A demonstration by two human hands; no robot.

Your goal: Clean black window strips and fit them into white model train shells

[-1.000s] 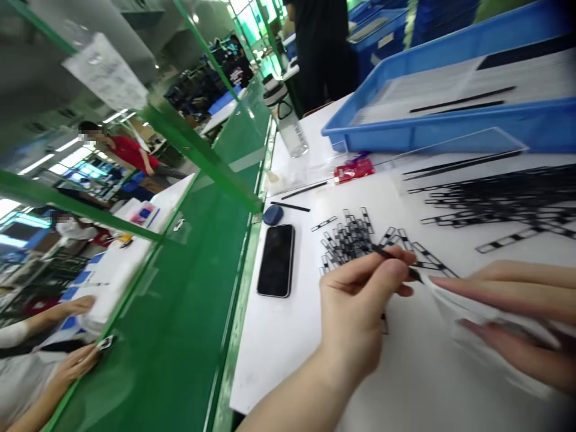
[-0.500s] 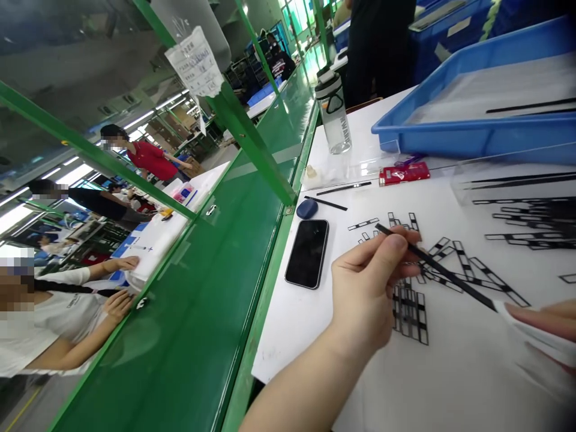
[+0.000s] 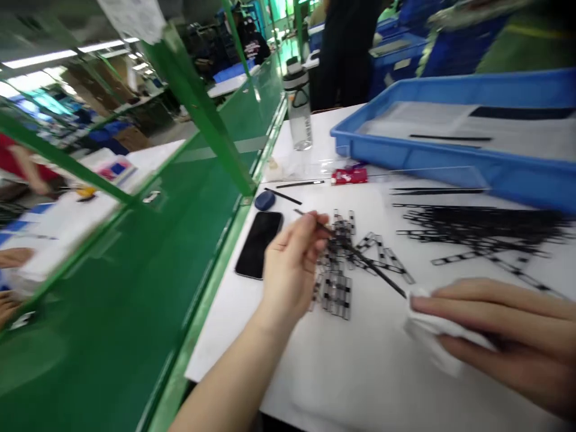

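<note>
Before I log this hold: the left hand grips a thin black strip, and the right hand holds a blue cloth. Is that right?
Not quite: the cloth in the right hand is white, as the head view shows. The left hand does grip a thin black strip.

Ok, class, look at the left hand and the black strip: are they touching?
Touching. The head view shows the left hand pinching the black strip, which sticks out on both sides of the grip.

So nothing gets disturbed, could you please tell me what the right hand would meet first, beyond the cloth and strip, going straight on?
Probably the small black frames ahead of the right hand, though its height is unclear.
</note>
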